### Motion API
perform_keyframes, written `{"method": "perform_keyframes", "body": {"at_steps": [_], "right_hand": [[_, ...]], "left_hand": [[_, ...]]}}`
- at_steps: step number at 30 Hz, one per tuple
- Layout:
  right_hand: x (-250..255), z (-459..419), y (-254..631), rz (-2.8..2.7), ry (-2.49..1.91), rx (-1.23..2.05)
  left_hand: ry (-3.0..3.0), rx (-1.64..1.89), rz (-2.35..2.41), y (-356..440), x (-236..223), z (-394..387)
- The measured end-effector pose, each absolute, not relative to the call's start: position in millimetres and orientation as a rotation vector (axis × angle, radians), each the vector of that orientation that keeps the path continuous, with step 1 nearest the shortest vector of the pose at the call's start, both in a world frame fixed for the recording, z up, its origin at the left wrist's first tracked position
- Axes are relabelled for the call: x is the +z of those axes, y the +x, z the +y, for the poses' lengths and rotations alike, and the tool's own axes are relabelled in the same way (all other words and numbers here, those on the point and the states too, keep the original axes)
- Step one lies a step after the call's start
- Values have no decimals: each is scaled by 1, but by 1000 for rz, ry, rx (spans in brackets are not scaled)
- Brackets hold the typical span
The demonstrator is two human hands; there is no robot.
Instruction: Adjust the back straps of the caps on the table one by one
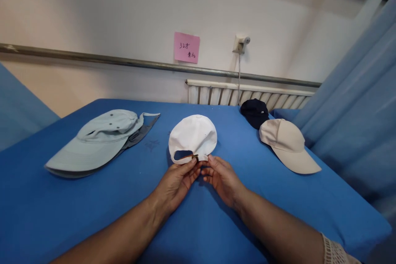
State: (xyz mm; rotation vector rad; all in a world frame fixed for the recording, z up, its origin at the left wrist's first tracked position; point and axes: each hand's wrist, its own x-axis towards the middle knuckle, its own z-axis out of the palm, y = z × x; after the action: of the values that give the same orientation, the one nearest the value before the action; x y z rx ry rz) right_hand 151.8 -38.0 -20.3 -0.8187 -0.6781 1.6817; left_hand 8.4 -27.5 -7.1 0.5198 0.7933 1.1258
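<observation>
Pinching the rear strap [202, 158] of the white cap [193, 134] with both hands: left hand [181, 181] near its middle, right hand [224, 179] at its right end. Grip: each thumb closed on the fingers, only strap material between; lower fingers loosely curled, nearly meeting. Tightness: can't tell.

Key relation: cap is straight ahead of the grip, strap side toward the person, crown away. Strap runs left-right across the hands, so neither is nearer. Arched gap in the cap's back sits above the left thumb. Brim hidden. Resting on the blue desk [117, 218] or just above it: can't tell.

Pale grey-blue cap [93, 144] well off left, brim near-left. Beige cap [286, 142] off right, brim near-right. Dark cap [255, 111] behind that; contact unclear. Farthest: radiator [227, 97], metal rail [130, 62], pink note [187, 47] on the wall.
</observation>
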Motion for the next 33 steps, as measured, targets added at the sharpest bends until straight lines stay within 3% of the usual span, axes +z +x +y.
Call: {"method": "perform_keyframes", "body": {"at_steps": [18,33], "right_hand": [[-27,-33,147,-385,-706,1761],[-31,-32,142,-514,-689,1701]], "left_hand": [[522,1054,899,13,-14,-27],[540,1092,900,17,-10,-29]]}}
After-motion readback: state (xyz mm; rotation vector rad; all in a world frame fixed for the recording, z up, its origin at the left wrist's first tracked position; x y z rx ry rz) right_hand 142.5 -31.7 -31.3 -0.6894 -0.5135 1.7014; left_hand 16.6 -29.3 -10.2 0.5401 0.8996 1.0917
